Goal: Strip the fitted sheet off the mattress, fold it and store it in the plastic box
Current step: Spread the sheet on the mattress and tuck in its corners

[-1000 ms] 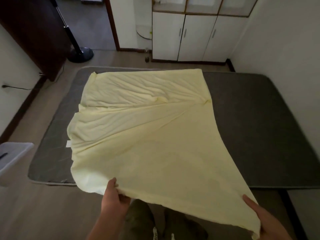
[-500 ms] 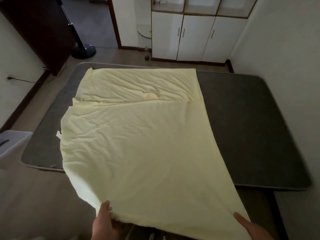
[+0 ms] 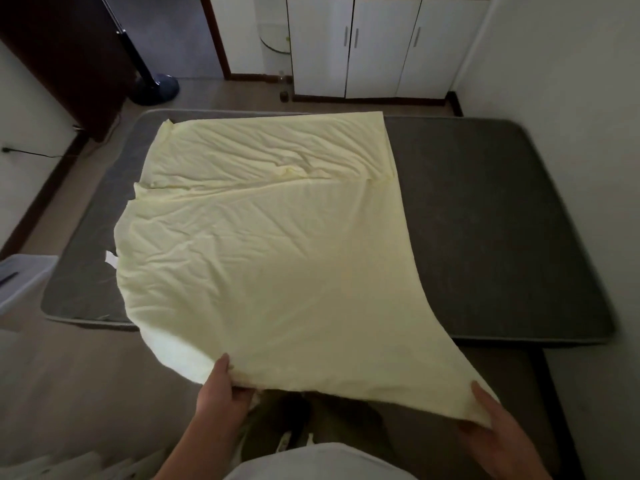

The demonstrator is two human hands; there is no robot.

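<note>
The pale yellow fitted sheet (image 3: 277, 254) is spread over the left half of the bare dark grey mattress (image 3: 502, 220), its far part lying flat and its near edge lifted off the mattress's front edge. My left hand (image 3: 221, 393) pinches the near left corner, thumb on top. At the near right corner, my right hand (image 3: 498, 434) holds the fabric with the thumb over it. A corner of the translucent plastic box (image 3: 20, 282) shows at the left edge, on the floor beside the mattress.
White cabinet doors (image 3: 374, 46) stand past the mattress's far end. A fan stand with a dark round base (image 3: 156, 88) is at the back left next to a dark wooden door. A white wall runs along the right. My legs are below the sheet.
The held near edge of the sheet has risen and spread flatter over the mattress; both hands have kept their grip on the corners.
</note>
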